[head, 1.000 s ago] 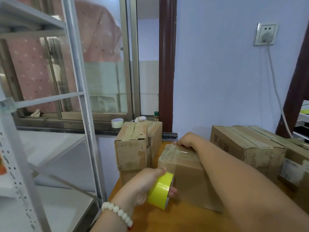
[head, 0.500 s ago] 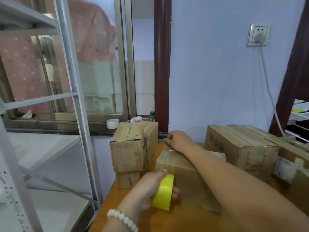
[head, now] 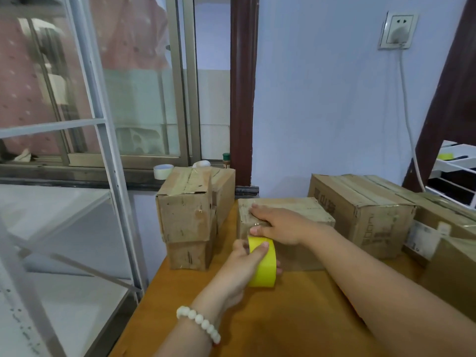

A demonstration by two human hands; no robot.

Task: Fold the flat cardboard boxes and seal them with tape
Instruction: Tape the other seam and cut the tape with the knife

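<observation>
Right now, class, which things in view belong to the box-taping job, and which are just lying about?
Job: yellow tape roll, gripped by left hand; small box, pressed by right hand.
Lying about: pale tape roll; small bottle; wall socket; metal shelving.

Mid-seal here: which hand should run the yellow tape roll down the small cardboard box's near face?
Left. The left hand grips the yellow tape roll at that face; the right hand lies flat on the small brown cardboard box, pinning it.
</observation>
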